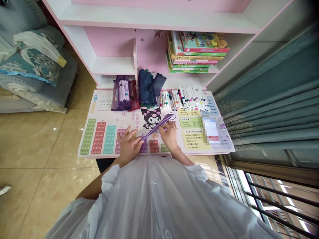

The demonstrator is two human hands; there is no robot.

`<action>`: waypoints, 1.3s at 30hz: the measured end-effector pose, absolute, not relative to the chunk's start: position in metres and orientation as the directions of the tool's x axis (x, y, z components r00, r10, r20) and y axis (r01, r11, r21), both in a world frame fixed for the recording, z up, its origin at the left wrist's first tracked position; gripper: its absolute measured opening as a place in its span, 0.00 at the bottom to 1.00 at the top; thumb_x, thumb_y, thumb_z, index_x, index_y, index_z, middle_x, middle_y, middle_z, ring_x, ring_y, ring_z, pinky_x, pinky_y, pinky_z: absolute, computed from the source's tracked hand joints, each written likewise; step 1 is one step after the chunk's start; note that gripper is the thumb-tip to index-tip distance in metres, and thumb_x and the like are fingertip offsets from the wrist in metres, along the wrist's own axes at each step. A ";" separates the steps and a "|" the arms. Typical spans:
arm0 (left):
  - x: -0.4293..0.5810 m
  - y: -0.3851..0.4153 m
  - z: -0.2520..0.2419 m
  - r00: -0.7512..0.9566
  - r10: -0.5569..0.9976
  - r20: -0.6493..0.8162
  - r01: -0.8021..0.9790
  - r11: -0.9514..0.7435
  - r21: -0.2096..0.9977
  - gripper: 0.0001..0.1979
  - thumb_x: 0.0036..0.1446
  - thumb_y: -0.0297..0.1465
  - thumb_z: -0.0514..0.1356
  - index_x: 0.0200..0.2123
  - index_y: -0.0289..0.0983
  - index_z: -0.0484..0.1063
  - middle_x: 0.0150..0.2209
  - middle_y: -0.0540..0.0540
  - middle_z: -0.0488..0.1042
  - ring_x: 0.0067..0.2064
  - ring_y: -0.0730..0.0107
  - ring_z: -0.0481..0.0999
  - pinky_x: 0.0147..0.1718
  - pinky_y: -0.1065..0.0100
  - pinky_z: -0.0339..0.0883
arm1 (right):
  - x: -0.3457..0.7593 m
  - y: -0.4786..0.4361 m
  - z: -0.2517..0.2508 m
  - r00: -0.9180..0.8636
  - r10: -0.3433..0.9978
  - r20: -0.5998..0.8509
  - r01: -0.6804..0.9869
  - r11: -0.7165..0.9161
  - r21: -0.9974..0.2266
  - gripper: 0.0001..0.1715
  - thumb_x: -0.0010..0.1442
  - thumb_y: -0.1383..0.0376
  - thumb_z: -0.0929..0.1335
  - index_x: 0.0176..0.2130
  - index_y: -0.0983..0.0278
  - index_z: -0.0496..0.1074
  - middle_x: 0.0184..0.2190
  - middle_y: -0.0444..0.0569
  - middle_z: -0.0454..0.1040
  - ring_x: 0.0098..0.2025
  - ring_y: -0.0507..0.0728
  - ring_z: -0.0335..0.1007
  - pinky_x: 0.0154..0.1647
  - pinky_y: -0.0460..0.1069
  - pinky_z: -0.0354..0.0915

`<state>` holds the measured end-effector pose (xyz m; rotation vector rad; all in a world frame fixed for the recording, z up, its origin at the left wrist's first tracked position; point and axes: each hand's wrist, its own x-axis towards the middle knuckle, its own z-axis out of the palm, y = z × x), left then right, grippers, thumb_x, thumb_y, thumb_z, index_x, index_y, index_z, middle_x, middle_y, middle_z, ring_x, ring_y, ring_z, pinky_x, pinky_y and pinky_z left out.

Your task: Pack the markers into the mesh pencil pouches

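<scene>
Both hands work over a printed desk mat (99, 103) showing times tables and a cartoon character, with a flat purple case (157, 126) lying slantwise between them, just above the mat, its far end toward the right. The left hand (128, 146) has its fingers partly closed on the case's near end, and the right hand (169, 134) curls around its middle, so both grips are nearly shut on it. Along the mat's far edge stand a purple pouch (123, 93) with pens in it, a red pouch (134, 96), two navy pouches (147, 87) and a row of markers (185, 99). A blurred item (211, 131) lies on the mat's right side. Books (196, 53) fill a pink-and-white shelf (112, 64) beyond. A sofa (32, 66) sits left on the tile floor (37, 142), and a teal curtain (269, 109) hangs right.
</scene>
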<state>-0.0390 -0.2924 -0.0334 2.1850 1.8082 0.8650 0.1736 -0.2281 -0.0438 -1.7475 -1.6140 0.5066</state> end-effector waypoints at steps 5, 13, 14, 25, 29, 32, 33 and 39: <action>-0.035 -0.286 -0.018 0.154 0.969 0.192 0.827 -0.233 0.511 0.11 0.58 0.45 0.65 0.33 0.45 0.81 0.55 0.44 0.78 0.68 0.43 0.63 0.67 0.31 0.37 | 0.164 -0.232 -0.030 0.182 0.980 0.086 0.653 -0.055 -0.755 0.15 0.59 0.62 0.66 0.22 0.61 0.70 0.55 0.60 0.74 0.66 0.69 0.58 0.66 0.71 0.54; -0.016 -0.244 0.015 0.103 0.990 0.095 0.845 -0.138 0.517 0.12 0.60 0.42 0.64 0.29 0.43 0.80 0.57 0.45 0.75 0.69 0.43 0.61 0.65 0.28 0.42 | 0.164 -0.226 -0.005 -0.092 0.993 0.075 0.665 0.117 -0.737 0.13 0.60 0.62 0.68 0.24 0.61 0.71 0.59 0.55 0.71 0.70 0.70 0.52 0.67 0.71 0.55; -0.013 -0.240 0.015 0.093 0.991 0.091 0.848 -0.127 0.515 0.12 0.59 0.41 0.64 0.28 0.42 0.79 0.57 0.45 0.76 0.69 0.43 0.61 0.65 0.28 0.42 | 0.165 -0.224 -0.004 -0.124 0.990 0.066 0.672 0.133 -0.728 0.13 0.60 0.62 0.68 0.24 0.61 0.71 0.59 0.56 0.71 0.70 0.70 0.53 0.66 0.71 0.55; -0.016 -0.225 0.009 -0.001 1.000 0.019 0.860 -0.009 0.510 0.14 0.60 0.32 0.60 0.22 0.39 0.73 0.56 0.46 0.78 0.67 0.47 0.63 0.65 0.30 0.43 | 0.186 -0.208 -0.004 -0.126 0.990 -0.060 0.757 0.057 -0.651 0.13 0.59 0.65 0.68 0.24 0.62 0.73 0.60 0.56 0.71 0.70 0.71 0.53 0.65 0.73 0.54; -0.016 -0.225 0.005 -0.031 1.000 0.003 0.856 0.025 0.516 0.14 0.59 0.32 0.60 0.21 0.40 0.72 0.55 0.47 0.78 0.68 0.48 0.63 0.66 0.30 0.43 | 0.190 -0.206 -0.006 -0.087 0.992 -0.093 0.788 0.011 -0.615 0.12 0.60 0.64 0.67 0.26 0.62 0.75 0.61 0.57 0.70 0.71 0.73 0.51 0.64 0.75 0.55; -0.014 -0.227 0.002 -0.011 1.000 -0.013 0.859 0.016 0.512 0.15 0.60 0.33 0.59 0.21 0.40 0.73 0.54 0.47 0.78 0.67 0.48 0.64 0.65 0.30 0.45 | 0.187 -0.207 -0.009 -0.102 0.991 -0.087 0.798 0.030 -0.602 0.10 0.60 0.65 0.68 0.28 0.62 0.76 0.61 0.57 0.70 0.71 0.73 0.50 0.65 0.74 0.54; -0.013 -0.228 0.002 -0.008 1.000 -0.015 0.860 0.015 0.510 0.15 0.60 0.34 0.59 0.21 0.40 0.74 0.54 0.47 0.78 0.67 0.49 0.64 0.65 0.30 0.45 | 0.185 -0.208 -0.010 -0.107 0.991 -0.075 0.801 0.041 -0.598 0.10 0.60 0.65 0.68 0.29 0.62 0.77 0.61 0.57 0.71 0.71 0.73 0.51 0.65 0.74 0.54; -0.011 -0.229 0.007 -0.026 0.999 -0.025 0.857 0.035 0.514 0.14 0.61 0.34 0.59 0.23 0.40 0.75 0.54 0.45 0.78 0.68 0.49 0.63 0.65 0.29 0.43 | 0.181 -0.210 -0.013 -0.108 0.994 0.013 0.782 0.093 -0.616 0.10 0.61 0.60 0.70 0.30 0.61 0.77 0.60 0.56 0.71 0.70 0.72 0.53 0.65 0.74 0.54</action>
